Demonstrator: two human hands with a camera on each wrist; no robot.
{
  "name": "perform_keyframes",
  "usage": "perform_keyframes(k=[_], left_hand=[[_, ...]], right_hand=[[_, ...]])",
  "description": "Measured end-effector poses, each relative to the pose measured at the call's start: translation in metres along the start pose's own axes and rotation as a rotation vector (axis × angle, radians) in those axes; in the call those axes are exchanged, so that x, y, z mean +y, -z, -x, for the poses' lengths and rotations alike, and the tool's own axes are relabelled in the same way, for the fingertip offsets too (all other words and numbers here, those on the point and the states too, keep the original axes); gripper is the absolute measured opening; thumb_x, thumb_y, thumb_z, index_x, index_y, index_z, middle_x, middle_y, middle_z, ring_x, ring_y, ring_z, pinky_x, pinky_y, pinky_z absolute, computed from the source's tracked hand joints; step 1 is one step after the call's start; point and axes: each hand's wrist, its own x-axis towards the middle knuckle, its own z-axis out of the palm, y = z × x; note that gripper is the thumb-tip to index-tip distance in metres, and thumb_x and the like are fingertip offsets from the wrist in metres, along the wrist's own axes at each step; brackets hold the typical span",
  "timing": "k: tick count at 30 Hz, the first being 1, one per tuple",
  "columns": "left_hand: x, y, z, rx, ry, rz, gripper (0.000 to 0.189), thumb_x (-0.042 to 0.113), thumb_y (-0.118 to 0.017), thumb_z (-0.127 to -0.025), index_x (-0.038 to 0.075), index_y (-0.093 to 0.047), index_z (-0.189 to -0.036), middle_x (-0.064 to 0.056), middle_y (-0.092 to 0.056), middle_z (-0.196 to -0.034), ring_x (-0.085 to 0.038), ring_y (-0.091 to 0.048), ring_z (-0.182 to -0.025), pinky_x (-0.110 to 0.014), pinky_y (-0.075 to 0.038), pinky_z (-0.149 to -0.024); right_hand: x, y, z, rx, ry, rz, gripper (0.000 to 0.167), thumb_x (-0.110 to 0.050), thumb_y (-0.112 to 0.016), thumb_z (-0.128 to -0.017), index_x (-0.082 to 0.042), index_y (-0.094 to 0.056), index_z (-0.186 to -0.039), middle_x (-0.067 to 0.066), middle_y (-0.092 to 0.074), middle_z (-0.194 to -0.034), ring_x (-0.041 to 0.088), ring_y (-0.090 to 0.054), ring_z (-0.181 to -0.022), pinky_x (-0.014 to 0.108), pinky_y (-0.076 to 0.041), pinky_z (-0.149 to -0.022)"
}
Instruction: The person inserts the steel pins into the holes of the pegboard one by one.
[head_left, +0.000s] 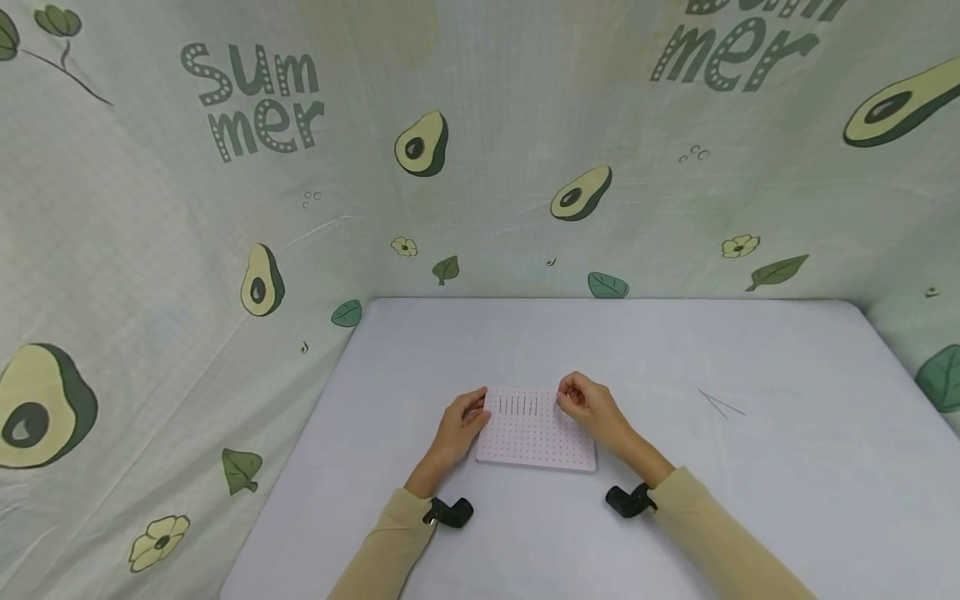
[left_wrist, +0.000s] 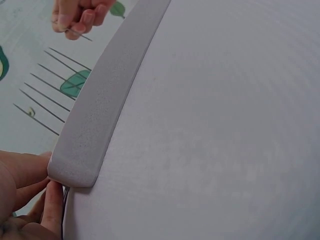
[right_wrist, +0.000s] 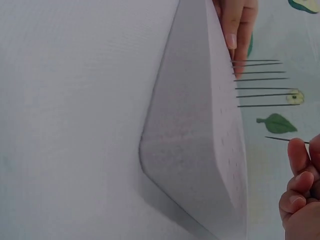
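Note:
A pale pinkish-white board with rows of small holes (head_left: 536,442) lies on the white table. Several thin dark pins (right_wrist: 261,79) stand upright in a row near its far edge. My left hand (head_left: 455,429) grips the board's left edge close to the far corner, thumb and fingers against it. Between thumb and forefinger, my right hand (head_left: 596,410) pinches another thin pin (right_wrist: 276,138). That hand is above the board's far right part, and the pin's free end shows apart from the board in the right wrist view.
Two or so thin sticks (head_left: 722,404) lie crossed on the table (head_left: 787,483), right of the board. A printed cloth (head_left: 495,250) with avocados and leaves hangs behind and to the sides. Each wrist wears a black camera.

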Motion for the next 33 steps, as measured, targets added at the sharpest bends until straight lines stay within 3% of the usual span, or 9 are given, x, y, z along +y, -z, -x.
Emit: perform_keyframes(k=[9,11,18,26,33], left_hand=[[-0.038,-0.009,-0.008,0.043,0.021,-0.032,0.045,-0.004,-0.058,-0.097,-0.013,-0.046,-0.140,-0.027,-0.055,-0.131,-0.039,-0.053,-0.120,-0.042,-0.046,-0.105],[-0.037,-0.008,-0.008,0.044,0.020,-0.027,0.045,-0.005,-0.058,-0.097,-0.014,-0.046,-0.140,-0.028,-0.055,-0.130,-0.040,-0.053,-0.120,-0.043,-0.046,-0.105],[-0.008,-0.002,-0.002,0.011,-0.008,0.025,0.044,-0.010,-0.056,-0.096,-0.021,-0.043,-0.136,-0.036,-0.052,-0.128,-0.048,-0.051,-0.120,-0.052,-0.043,-0.105],[-0.040,-0.006,-0.008,0.025,-0.006,-0.028,0.045,-0.001,-0.059,-0.098,-0.013,-0.047,-0.139,-0.027,-0.055,-0.130,-0.039,-0.053,-0.120,-0.043,-0.046,-0.105],[-0.043,-0.005,-0.009,0.019,0.008,-0.028,0.047,0.003,-0.061,-0.098,-0.009,-0.047,-0.141,-0.024,-0.055,-0.131,-0.037,-0.053,-0.121,-0.040,-0.046,-0.106]], right_hand=[[0.002,-0.013,0.001,-0.034,0.051,0.017,0.007,0.001,-0.065,-0.094,-0.003,-0.059,-0.096,-0.002,-0.050,-0.078,0.012,-0.046,-0.072,0.019,-0.041,-0.056],[0.002,-0.014,0.000,-0.034,0.056,0.018,0.007,0.001,-0.065,-0.094,-0.004,-0.060,-0.096,-0.002,-0.050,-0.077,0.012,-0.046,-0.071,0.019,-0.041,-0.056],[0.005,-0.019,0.000,-0.051,0.055,0.026,0.005,0.000,-0.065,-0.094,-0.003,-0.060,-0.095,-0.003,-0.050,-0.077,0.010,-0.046,-0.070,0.019,-0.041,-0.056],[0.006,-0.021,0.001,-0.071,0.030,0.045,0.004,-0.004,-0.064,-0.095,-0.004,-0.061,-0.096,-0.004,-0.051,-0.078,0.011,-0.047,-0.071,0.021,-0.042,-0.058],[0.005,-0.021,0.002,-0.076,0.019,0.068,0.004,-0.005,-0.066,-0.094,-0.004,-0.065,-0.098,-0.004,-0.057,-0.083,0.012,-0.050,-0.074,0.021,-0.046,-0.061]])
